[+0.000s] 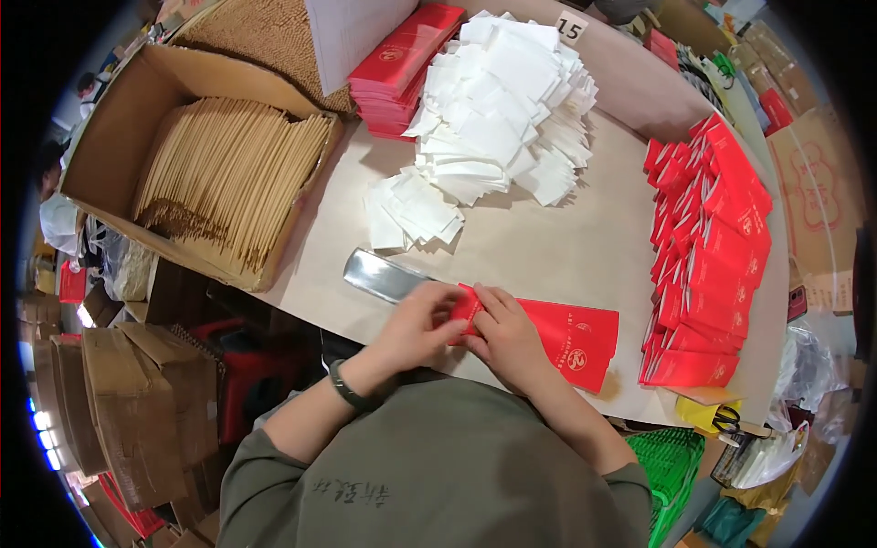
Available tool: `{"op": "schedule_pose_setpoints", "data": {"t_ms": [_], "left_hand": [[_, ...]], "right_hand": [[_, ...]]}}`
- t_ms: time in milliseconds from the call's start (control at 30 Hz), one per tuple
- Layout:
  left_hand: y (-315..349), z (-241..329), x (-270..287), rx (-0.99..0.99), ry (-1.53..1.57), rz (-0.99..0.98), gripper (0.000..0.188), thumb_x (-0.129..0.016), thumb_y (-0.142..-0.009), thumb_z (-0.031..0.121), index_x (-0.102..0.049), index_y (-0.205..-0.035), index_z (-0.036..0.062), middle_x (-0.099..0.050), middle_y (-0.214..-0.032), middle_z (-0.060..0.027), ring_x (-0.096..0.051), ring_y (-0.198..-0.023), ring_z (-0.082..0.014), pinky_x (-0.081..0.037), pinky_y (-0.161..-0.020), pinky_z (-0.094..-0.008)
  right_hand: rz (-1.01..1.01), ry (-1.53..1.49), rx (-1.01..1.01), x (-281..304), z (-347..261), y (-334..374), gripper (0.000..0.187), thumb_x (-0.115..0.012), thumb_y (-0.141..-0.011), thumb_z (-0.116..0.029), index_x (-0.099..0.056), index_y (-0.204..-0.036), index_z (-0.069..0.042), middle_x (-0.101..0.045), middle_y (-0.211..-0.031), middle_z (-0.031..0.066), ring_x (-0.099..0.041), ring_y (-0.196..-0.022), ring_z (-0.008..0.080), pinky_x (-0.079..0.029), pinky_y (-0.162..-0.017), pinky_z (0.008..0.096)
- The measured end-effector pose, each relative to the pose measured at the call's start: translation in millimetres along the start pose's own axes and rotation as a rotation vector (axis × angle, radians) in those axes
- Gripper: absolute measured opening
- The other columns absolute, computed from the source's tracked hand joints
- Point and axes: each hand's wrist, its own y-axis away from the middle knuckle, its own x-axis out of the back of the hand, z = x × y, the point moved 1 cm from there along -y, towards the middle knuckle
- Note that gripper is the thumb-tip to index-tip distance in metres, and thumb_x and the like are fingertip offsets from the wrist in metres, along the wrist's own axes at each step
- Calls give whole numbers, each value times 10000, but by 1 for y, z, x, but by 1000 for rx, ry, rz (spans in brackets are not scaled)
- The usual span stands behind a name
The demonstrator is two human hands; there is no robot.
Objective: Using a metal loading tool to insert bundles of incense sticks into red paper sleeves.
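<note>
In the lower middle of the frame, the left hand [422, 327] and right hand [505, 336] meet over a small red paper [467, 308]. The right hand grasps it between thumb and curled fingers; the left hand's fingertips meet its left edge, though I cannot tell whether they pinch it or only touch. Just right of centre, a flat red sleeve [577, 345] runs out from beneath the right hand; whether it joins the paper is hidden. Near the left hand, toward the frame's centre, lies a shiny metal strip [387, 275] on the table [557, 251]. White papers [502, 100] are heaped at upper centre, beside a red stack [402, 68]. A box [105, 137] of thin sticks [236, 169] fills the upper left; overlapping red packets [713, 265] line the right side.
</note>
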Motion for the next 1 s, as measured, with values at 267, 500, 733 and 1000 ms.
{"op": "schedule_pose_setpoints", "data": {"t_ms": [267, 500, 733, 1000], "left_hand": [[-13, 14, 7, 175, 9, -262, 503, -751, -881, 195, -546, -1283, -26, -647, -1179, -185, -666, -1040, -232, -545, -881, -332], [0, 20, 63, -402, -1021, -121, 659, -871, -643, 350, -603, -1173, 64, -588, -1104, -98, -569, -1045, -313, -457, -895, -426], [4, 44, 56, -354, -1012, 103, 555, -852, -684, 449, -581, -957, 49, -606, -892, -127, -610, -784, -339, -497, -677, -405], [42, 6, 37, 285, 12, -89, 430, -622, -791, 20, -531, -1210, -17, -614, -965, -20, -631, -952, -140, -512, -833, -295]], "right_hand": [[28, -61, 36, -3, 9, 3, 315, -788, -785, -204, -590, -899, 13, -542, -1363, 232, -506, -1249, 404, -465, -1017, 463], [62, 36, 58, 7, -9, -1, 460, -778, -773, -193, -592, -1172, -60, -537, -1339, 209, -499, -1240, 365, -435, -1030, 449], [174, 290, 371, 101, -5, -34, 170, -771, -702, -213, -633, -752, -127, -581, -837, 69, -596, -768, 286, -474, -610, 421], [-37, 272, -102, 111, 78, 34, 466, -896, -649, -316, -634, -860, 5, -538, -1335, 189, -438, -1338, 375, -377, -1092, 516]]}}
